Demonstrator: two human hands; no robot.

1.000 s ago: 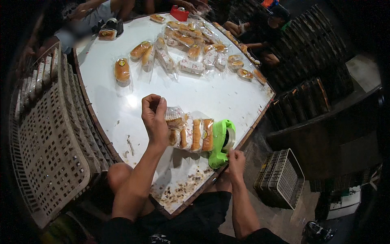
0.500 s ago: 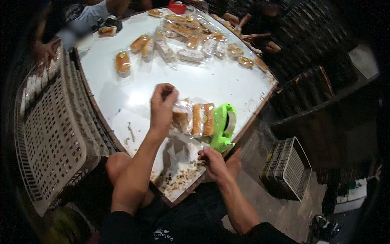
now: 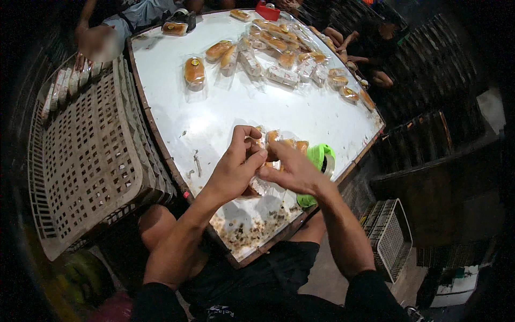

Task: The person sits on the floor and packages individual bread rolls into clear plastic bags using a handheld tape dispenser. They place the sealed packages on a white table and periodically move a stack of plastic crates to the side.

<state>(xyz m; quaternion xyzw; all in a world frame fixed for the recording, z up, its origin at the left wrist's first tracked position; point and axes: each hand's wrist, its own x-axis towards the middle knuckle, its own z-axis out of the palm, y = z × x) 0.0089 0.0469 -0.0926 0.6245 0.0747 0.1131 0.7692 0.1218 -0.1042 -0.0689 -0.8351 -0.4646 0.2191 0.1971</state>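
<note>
My left hand (image 3: pixel 236 167) is closed, its curled fingers and thumb at the clear wrapper of a bread roll (image 3: pixel 258 187) near the front of the white table. From the right, my right hand (image 3: pixel 294 169) meets it with thumb and fingers drawn together; anything pinched in them is hidden. The roll shows only partly below my hands. More wrapped bread rolls (image 3: pixel 302 146) lie just behind my hands, partly covered by them. Beside my right hand stands a bright green tape dispenser (image 3: pixel 320 156), partly hidden by that hand and wrist.
Wrapped rolls (image 3: pixel 281 76) are heaped on the far half of the table (image 3: pixel 214 121). A red tape dispenser (image 3: pixel 267 11) and a black one (image 3: pixel 183 20) stand at its far edge. Stacked plastic crates (image 3: pixel 91 161) flank it left; another crate (image 3: pixel 394 239) sits right. Other people sit around.
My right hand has left the green dispenser's front end and come up and left to meet my left hand. My left hand has lowered onto the wrapped roll. The view has shifted.
</note>
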